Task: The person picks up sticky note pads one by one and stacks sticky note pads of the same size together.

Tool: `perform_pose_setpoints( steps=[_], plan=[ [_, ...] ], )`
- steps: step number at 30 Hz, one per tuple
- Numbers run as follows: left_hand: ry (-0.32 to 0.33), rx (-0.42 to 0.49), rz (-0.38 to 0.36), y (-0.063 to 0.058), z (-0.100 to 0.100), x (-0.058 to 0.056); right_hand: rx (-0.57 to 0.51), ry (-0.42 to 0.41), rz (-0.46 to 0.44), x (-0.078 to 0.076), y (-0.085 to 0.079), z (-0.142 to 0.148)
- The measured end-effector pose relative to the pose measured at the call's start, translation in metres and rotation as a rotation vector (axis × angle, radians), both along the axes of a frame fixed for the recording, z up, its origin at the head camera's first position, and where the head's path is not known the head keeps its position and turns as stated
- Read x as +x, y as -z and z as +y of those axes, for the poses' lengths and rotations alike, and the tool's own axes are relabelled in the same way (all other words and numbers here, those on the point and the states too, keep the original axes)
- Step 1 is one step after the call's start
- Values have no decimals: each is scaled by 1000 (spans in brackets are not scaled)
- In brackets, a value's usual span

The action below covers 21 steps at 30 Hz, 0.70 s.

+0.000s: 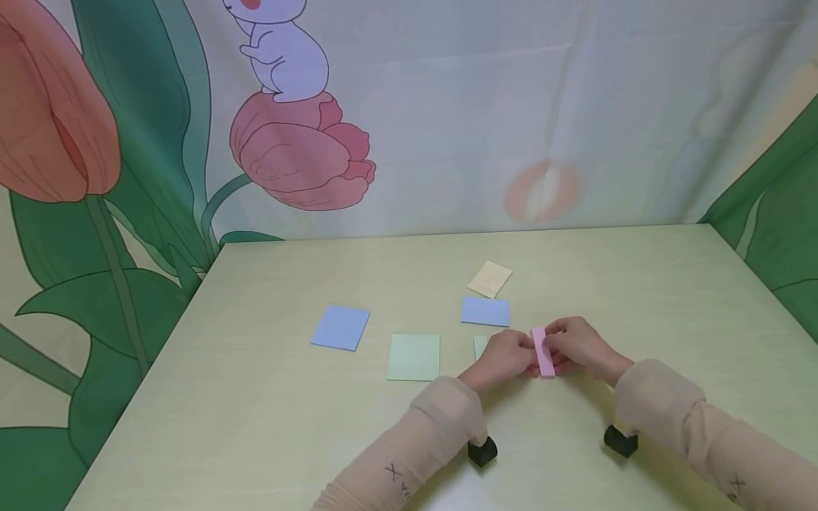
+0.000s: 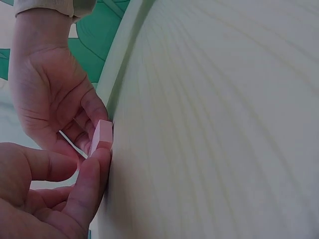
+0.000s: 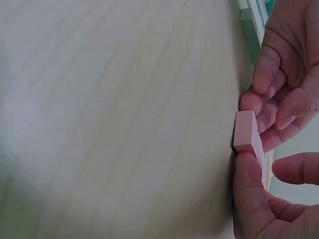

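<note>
A narrow pink sticky note pad (image 1: 542, 357) lies on the table between the two hands. From its left side the left hand (image 1: 506, 356) touches it with the fingertips. The right hand (image 1: 580, 345) meets it from the right, a finger overlapping its top in the head view. In the left wrist view, a left fingertip presses against the side of the pad (image 2: 103, 133), and the thumb stands apart from it. Similarly, the right wrist view has a right fingertip at the pad's edge (image 3: 244, 130), with that thumb (image 3: 297, 168) held away.
Left of the hands lie a blue pad (image 1: 341, 328) and a pale green pad (image 1: 413, 357). Another green pad (image 1: 481, 345) is partly hidden behind the left hand. Beyond it are a second blue pad (image 1: 486, 311) and a yellow pad (image 1: 490, 279). A printed curtain (image 1: 447, 128) hangs behind the table.
</note>
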<state>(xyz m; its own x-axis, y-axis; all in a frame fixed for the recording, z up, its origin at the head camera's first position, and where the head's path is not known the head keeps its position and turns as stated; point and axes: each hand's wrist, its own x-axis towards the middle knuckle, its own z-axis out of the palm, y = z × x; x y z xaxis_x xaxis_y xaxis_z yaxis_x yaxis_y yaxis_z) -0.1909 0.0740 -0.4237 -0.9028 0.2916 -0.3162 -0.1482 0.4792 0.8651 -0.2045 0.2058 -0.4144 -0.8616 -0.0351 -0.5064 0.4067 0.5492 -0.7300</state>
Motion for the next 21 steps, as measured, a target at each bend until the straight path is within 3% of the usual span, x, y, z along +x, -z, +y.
perform_pose_setpoints(
  steps=[21],
  plan=[
    [21,-38,-44,-4,-12,5,18,-71,15,13,-2,-11]
  ],
)
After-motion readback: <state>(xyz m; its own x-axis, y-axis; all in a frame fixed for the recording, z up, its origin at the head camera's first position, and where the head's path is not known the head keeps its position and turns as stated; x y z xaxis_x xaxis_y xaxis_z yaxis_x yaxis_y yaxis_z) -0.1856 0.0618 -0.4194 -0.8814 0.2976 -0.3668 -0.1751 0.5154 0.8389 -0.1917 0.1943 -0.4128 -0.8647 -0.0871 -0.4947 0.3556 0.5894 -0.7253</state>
